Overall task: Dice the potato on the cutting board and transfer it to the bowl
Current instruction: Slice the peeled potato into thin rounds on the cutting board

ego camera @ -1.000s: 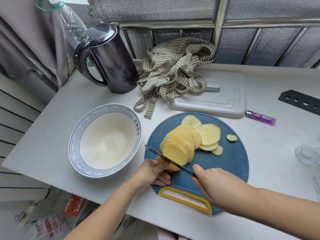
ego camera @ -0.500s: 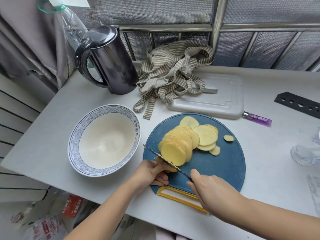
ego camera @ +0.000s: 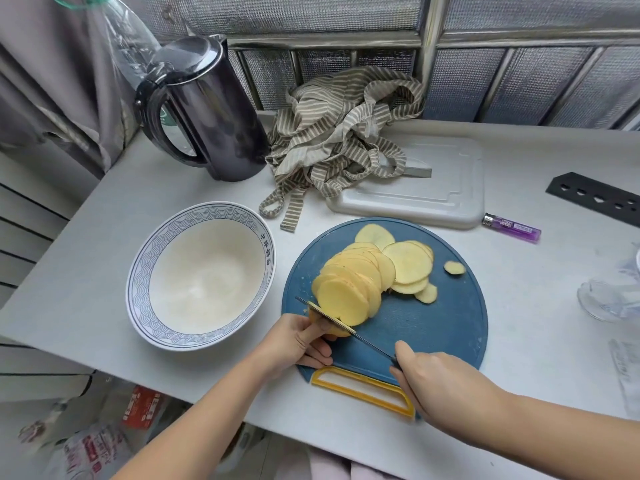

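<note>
Low in the centre of the frame, the left hand [ego camera: 298, 341] pinches the last stub of potato [ego camera: 337, 330] on the blue round cutting board [ego camera: 433, 327], fingers curled just behind the knife [ego camera: 367, 341] blade. The right hand [ego camera: 440, 382], lower right, is wrapped round the knife handle. A fan of thin slices [ego camera: 349, 292] leans just beyond the blade. The stub looks small, so the fingertips should probably tuck back and the cut go straight down, slowly. The bowl [ego camera: 136, 282], centre left, holds no potato.

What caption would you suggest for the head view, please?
Left hand holds the potato; right hand slices it with a knife; bowl empty.
</note>
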Demonstrator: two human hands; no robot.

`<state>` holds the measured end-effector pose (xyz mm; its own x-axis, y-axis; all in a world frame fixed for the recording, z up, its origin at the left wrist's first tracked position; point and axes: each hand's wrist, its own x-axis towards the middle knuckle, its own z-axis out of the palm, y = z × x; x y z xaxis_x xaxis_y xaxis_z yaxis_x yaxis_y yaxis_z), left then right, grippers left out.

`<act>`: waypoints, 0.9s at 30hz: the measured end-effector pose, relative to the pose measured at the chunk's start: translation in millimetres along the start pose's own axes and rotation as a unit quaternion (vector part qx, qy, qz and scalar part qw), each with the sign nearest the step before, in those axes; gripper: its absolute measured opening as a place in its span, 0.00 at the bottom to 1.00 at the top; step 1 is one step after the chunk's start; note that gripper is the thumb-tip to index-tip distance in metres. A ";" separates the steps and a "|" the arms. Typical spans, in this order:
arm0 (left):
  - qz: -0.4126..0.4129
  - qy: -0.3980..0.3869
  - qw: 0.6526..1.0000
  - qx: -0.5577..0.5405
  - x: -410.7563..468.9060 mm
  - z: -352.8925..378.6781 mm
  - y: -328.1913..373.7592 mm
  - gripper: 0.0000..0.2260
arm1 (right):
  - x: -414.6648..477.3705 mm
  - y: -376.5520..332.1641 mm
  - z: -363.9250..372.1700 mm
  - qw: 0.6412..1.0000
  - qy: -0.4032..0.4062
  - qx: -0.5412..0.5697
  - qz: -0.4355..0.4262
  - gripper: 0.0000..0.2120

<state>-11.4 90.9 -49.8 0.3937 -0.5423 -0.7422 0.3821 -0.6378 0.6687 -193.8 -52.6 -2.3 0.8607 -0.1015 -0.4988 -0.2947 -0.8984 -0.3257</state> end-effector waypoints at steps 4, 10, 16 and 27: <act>-0.006 0.004 1.000 -0.005 0.6 -0.4 0.0 0.17 | 2.4 -3.6 -1.1 1.000 -0.003 -0.009 -0.004 0.12; -0.005 0.001 1.000 -0.002 0.3 -0.8 0.2 0.16 | 3.3 -6.4 -2.5 1.000 -0.011 -0.004 0.005 0.12; -0.007 -0.001 1.000 -0.004 0.6 -1.1 -0.2 0.19 | 4.8 -9.2 -3.9 1.000 -0.016 0.020 0.008 0.11; 0.009 0.000 1.000 -0.006 1.5 -0.9 -5.3 0.13 | 47.7 -26.0 -6.0 1.000 -0.009 0.009 -0.005 0.10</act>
<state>-12.1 94.0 -54.4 0.4003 -0.5534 -0.7304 0.3846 -0.6221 0.6820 -142.7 -36.6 -12.8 0.8561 -0.0851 -0.5097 -0.2936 -0.8918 -0.3442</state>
